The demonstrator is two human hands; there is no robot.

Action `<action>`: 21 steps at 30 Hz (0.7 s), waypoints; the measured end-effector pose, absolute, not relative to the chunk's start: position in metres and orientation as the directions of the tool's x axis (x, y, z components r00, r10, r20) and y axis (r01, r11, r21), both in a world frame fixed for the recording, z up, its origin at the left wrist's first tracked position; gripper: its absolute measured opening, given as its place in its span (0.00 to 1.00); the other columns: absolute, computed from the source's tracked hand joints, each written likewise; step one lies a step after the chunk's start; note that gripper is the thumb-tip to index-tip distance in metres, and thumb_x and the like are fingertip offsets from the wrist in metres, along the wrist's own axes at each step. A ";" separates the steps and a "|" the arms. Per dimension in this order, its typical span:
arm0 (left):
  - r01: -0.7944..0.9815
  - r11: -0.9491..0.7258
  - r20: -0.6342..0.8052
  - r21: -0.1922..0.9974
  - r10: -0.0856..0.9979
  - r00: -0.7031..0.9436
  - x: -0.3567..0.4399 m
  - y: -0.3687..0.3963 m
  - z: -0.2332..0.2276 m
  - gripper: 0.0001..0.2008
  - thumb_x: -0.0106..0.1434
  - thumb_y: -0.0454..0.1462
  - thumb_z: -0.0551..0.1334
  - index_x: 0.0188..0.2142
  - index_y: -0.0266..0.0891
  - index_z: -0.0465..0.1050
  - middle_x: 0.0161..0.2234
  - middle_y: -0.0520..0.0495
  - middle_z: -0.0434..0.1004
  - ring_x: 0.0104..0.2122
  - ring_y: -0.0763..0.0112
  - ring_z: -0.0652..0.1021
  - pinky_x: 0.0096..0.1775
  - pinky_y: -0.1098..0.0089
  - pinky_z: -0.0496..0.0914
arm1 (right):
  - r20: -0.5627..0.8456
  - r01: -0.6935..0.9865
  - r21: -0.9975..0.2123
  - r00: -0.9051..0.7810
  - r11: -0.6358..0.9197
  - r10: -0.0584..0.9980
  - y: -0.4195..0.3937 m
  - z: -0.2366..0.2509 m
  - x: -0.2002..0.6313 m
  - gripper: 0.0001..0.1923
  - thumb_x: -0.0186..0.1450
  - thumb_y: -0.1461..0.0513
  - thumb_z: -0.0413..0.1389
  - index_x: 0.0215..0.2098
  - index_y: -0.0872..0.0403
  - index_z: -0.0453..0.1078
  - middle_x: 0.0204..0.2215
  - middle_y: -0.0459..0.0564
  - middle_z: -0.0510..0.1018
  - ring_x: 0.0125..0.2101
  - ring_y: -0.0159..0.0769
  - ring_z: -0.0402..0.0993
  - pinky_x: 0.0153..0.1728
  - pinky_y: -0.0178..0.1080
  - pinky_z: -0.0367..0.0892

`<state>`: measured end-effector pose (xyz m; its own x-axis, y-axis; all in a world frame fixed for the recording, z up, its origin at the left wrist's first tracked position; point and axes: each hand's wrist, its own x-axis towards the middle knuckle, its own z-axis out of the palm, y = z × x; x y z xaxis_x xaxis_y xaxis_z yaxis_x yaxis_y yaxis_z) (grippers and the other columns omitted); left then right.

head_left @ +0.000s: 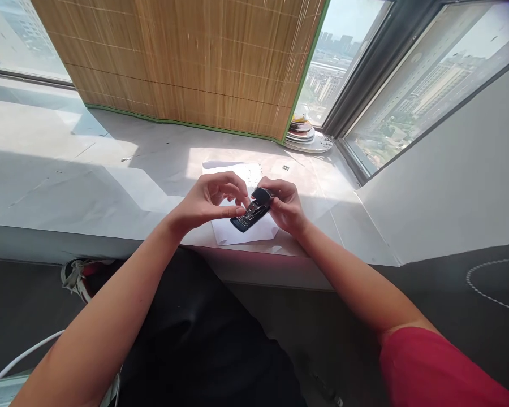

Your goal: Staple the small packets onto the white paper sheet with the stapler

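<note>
A black stapler (250, 217) is held tilted over the white paper sheets, its top swung up so the metal inside shows. My right hand (287, 204) is closed around its hinged end. At the other end, my left hand (214, 198) has its thumb and forefinger at the metal channel and front edge, the other fingers curled above. Whether a staple lies between those fingertips is too small to make out. Beneath both hands, the white paper (246, 233) rests on the sill. Beyond my right hand lies a small grey strip, apparently staples (285, 168).
The wide pale window sill (152, 217) ends at a front edge close to my legs. A bamboo blind (186, 62) hangs at the back. Stacked plates (307, 141) stand in the window corner. A shoe (77, 280) and a white cable (21, 357) are at lower left.
</note>
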<state>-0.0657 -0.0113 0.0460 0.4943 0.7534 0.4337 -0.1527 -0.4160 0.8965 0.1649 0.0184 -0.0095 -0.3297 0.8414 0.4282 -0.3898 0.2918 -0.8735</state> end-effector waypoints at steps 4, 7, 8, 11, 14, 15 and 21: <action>-0.054 -0.440 0.422 0.896 0.810 0.407 -0.067 -0.009 0.045 0.16 0.62 0.47 0.76 0.41 0.41 0.78 0.37 0.44 0.82 0.40 0.60 0.84 0.42 0.62 0.78 | 0.410 -0.322 -0.893 -0.301 0.313 0.861 0.029 -0.003 0.172 0.27 0.54 0.43 0.74 0.44 0.49 0.81 0.39 0.50 0.83 0.40 0.42 0.81 0.41 0.44 0.79; 0.184 -0.509 0.449 0.841 0.846 0.289 -0.062 -0.005 0.037 0.13 0.70 0.48 0.67 0.43 0.42 0.78 0.42 0.44 0.83 0.45 0.58 0.83 0.50 0.57 0.76 | 0.426 -0.198 -0.902 -0.251 0.385 0.869 0.056 0.011 0.197 0.27 0.55 0.44 0.74 0.46 0.48 0.81 0.43 0.50 0.84 0.44 0.44 0.82 0.43 0.45 0.79; 0.292 -0.532 0.454 0.795 0.840 0.297 -0.058 -0.005 0.033 0.12 0.71 0.48 0.65 0.44 0.42 0.78 0.43 0.44 0.83 0.47 0.57 0.82 0.52 0.56 0.75 | 0.440 -0.139 -0.898 -0.245 0.417 0.864 0.066 0.016 0.209 0.27 0.55 0.44 0.74 0.46 0.48 0.81 0.43 0.50 0.85 0.44 0.44 0.82 0.43 0.45 0.79; 0.566 -0.593 0.408 0.573 0.805 0.430 -0.046 -0.006 0.022 0.15 0.72 0.47 0.63 0.52 0.43 0.77 0.54 0.41 0.80 0.55 0.49 0.77 0.59 0.49 0.70 | 0.462 0.046 -0.870 -0.270 0.491 0.845 0.093 0.025 0.252 0.25 0.54 0.46 0.75 0.44 0.50 0.82 0.41 0.51 0.85 0.42 0.44 0.83 0.42 0.45 0.79; 0.704 -0.613 0.326 0.360 0.789 0.521 -0.036 -0.009 0.011 0.18 0.73 0.44 0.61 0.59 0.42 0.74 0.64 0.36 0.72 0.62 0.43 0.72 0.62 0.43 0.65 | 0.461 0.153 -0.843 -0.285 0.515 0.840 0.104 0.025 0.288 0.23 0.56 0.48 0.74 0.42 0.52 0.83 0.38 0.52 0.85 0.40 0.43 0.82 0.39 0.44 0.78; 0.728 -0.610 0.307 0.313 0.790 0.530 -0.034 -0.010 0.008 0.18 0.74 0.44 0.60 0.59 0.42 0.74 0.66 0.35 0.70 0.63 0.42 0.71 0.63 0.42 0.64 | 0.456 0.176 -0.838 -0.294 0.516 0.840 0.104 0.024 0.297 0.22 0.57 0.48 0.73 0.42 0.52 0.83 0.38 0.52 0.85 0.39 0.43 0.82 0.39 0.44 0.78; 0.778 -0.605 0.171 0.172 0.796 0.581 -0.034 -0.007 -0.003 0.20 0.74 0.44 0.60 0.63 0.44 0.73 0.67 0.36 0.68 0.65 0.40 0.69 0.61 0.44 0.66 | 0.332 0.293 -0.819 -0.459 0.493 0.824 0.098 0.018 0.309 0.21 0.58 0.51 0.74 0.45 0.53 0.84 0.38 0.53 0.84 0.39 0.40 0.80 0.38 0.42 0.76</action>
<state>-0.0339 -0.0069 -0.0031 0.5806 0.7959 0.1715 0.7777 -0.6045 0.1723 0.3088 0.0983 0.0182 -0.4587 0.8241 0.3325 0.2926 0.4934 -0.8191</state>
